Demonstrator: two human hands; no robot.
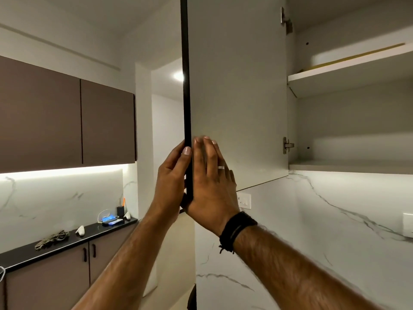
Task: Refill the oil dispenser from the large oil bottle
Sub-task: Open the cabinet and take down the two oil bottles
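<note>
Neither the oil dispenser nor the large oil bottle is in view. An upper cabinet door (237,86) stands open, seen nearly edge-on, its pale inner face towards me. My left hand (171,180) lies against the door's outer side, with the thumb resting on the dark edge; its fingers are mostly hidden behind the door. My right hand (210,186), which wears a ring and a black wristband, presses flat with straight fingers on the inner face near the lower corner. The door is sandwiched between both palms.
The open cabinet shows a bare lower shelf (348,166) and an upper shelf (348,72) with a yellowish liner. A marble backsplash (335,231) and a wall socket (244,201) sit below. A dark counter (67,242) at the left carries rope and small items under brown cabinets (67,121).
</note>
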